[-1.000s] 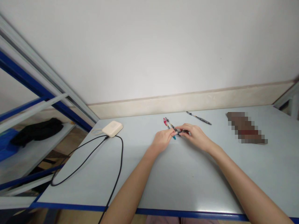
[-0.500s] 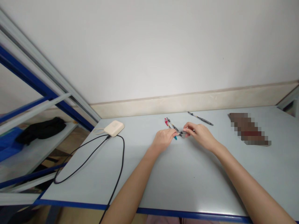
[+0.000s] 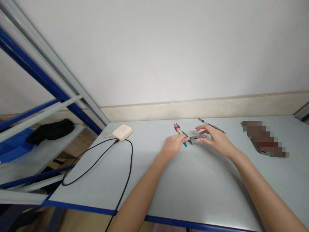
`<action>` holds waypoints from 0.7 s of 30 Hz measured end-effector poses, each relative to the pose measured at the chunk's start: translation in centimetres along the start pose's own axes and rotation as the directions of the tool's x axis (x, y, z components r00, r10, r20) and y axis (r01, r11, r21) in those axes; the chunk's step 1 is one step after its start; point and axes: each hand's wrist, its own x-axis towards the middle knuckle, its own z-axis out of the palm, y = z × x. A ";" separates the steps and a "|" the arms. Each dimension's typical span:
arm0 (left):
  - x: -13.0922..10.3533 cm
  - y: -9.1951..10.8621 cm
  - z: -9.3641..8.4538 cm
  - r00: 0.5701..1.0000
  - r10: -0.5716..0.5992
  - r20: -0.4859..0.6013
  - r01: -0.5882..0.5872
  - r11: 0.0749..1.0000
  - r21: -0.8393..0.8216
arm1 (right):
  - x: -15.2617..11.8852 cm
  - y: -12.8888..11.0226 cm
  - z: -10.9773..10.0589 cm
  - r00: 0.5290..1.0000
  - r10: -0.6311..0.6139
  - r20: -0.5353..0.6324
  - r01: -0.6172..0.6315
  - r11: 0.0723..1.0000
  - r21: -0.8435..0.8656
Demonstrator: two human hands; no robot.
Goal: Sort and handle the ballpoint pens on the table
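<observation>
My left hand (image 3: 173, 145) rests on the grey table (image 3: 169, 180) and pinches one end of a dark grey pen (image 3: 197, 137) that lies nearly level. My right hand (image 3: 215, 139) hovers just over the pen's other end with its fingers spread, not gripping it. Right behind my left fingertips lie two more pens side by side, one with a red end (image 3: 177, 128) and one with a teal tip (image 3: 184, 144). Another dark pen (image 3: 212, 125) lies further back, beyond my right hand.
A cream-coloured small box (image 3: 122, 132) with a black cable (image 3: 125, 180) sits at the table's back left. A blurred brown object (image 3: 264, 142) lies at the right. A blue-and-grey shelf frame (image 3: 55, 93) stands to the left, with a black cloth (image 3: 51, 130) on a lower shelf.
My right hand has let go of the grey pen and spread its fingers above it. The left hand keeps its pinch. The camera has shifted slightly.
</observation>
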 end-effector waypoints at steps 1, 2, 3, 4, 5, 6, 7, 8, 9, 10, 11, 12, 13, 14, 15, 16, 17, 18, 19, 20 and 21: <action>0.0 0.0 0.0 1.000 -0.003 0.001 0.003 1.000 0.005 | 0.0 -0.1 0.0 0.999 -0.050 -0.001 0.050 0.998 0.029; 0.0 0.1 0.0 1.000 -0.005 0.001 0.005 1.000 0.008 | 0.1 -0.2 0.0 0.997 -0.078 0.010 0.077 0.996 0.043; -0.1 0.1 -0.1 1.000 -0.004 -0.001 0.004 1.000 0.009 | 0.1 -0.3 0.0 0.997 -0.073 0.032 0.072 0.997 0.033; -0.1 0.1 -0.1 1.000 0.001 -0.002 -0.001 1.000 0.007 | 0.1 -0.5 0.0 0.998 -0.035 0.057 0.035 0.999 0.001; -0.1 0.1 -0.1 1.000 0.006 -0.003 -0.006 1.000 0.004 | 0.1 -0.6 0.0 0.997 0.019 0.074 -0.016 0.999 -0.038; -0.1 0.1 -0.1 1.000 0.009 -0.004 -0.009 1.000 -0.001 | 0.0 -0.8 -0.1 0.995 0.066 0.077 -0.061 0.996 -0.070; -0.1 0.2 -0.1 1.000 0.012 -0.005 -0.012 1.000 -0.007 | 0.0 -1.0 -0.1 0.994 0.087 0.068 -0.081 0.993 -0.083; -0.1 0.2 -0.1 1.000 0.012 -0.006 -0.012 1.000 -0.012 | 0.0 -1.1 -0.1 0.996 0.076 0.055 -0.071 0.995 -0.075; -0.1 0.2 -0.1 1.000 0.011 -0.007 -0.011 1.000 -0.017 | -0.1 -1.1 -0.1 0.998 0.036 0.044 -0.033 0.998 -0.055; -0.1 0.3 -0.1 1.000 0.009 -0.009 -0.009 1.000 -0.021 | -0.1 -1.2 -0.1 0.999 -0.017 0.038 0.018 0.999 -0.037; -0.1 0.3 -0.1 1.000 0.007 -0.011 -0.008 1.000 -0.024 | -0.1 -1.2 -0.1 0.998 -0.059 0.038 0.060 0.997 -0.037; -0.2 0.4 0.0 1.000 0.007 -0.014 -0.007 1.000 -0.027 | -0.1 -1.3 0.0 0.996 -0.072 0.048 0.075 0.995 -0.060; -0.2 0.4 0.0 1.000 0.005 -0.018 -0.006 1.000 -0.031 | -0.1 -1.3 0.1 0.997 -0.055 0.062 0.061 0.993 -0.101; -0.2 0.4 0.0 1.000 0.002 -0.024 -0.003 0.999 -0.038 | -0.1 -1.3 0.2 0.997 -0.018 0.075 0.029 0.988 -0.149; -0.3 0.5 0.1 0.999 0.001 -0.032 -0.002 0.999 -0.047 | -0.1 -1.3 0.3 0.997 0.018 0.076 -0.003 0.982 -0.187; -0.3 0.5 0.2 0.999 0.000 -0.043 -0.003 0.998 -0.062 | -0.1 -1.3 0.4 0.997 0.034 0.070 -0.019 0.979 -0.205; -0.3 0.4 0.3 0.999 -0.002 -0.055 -0.003 0.996 -0.084 | -0.1 -1.2 0.6 0.998 0.015 0.064 -0.002 0.980 -0.199; -0.3 0.4 0.4 0.998 -0.007 -0.063 0.000 0.994 -0.111 | -0.1 -1.1 0.8 0.998 -0.037 0.060 0.047 0.984 -0.174; -0.4 0.3 0.5 0.997 -0.020 -0.073 0.010 0.991 -0.132 | -0.1 -0.9 1.0 0.993 -0.099 0.064 0.108 0.983 -0.148; -0.3 0.2 0.7 0.997 -0.023 -0.072 0.012 0.989 -0.148 | 0.0 -0.8 1.2 0.986 -0.148 0.074 0.157 0.978 -0.135; -0.3 0.1 0.9 0.998 -0.014 -0.067 0.003 0.987 -0.161 | 0.0 -0.6 1.4 0.982 -0.174 0.079 0.184 0.972 -0.144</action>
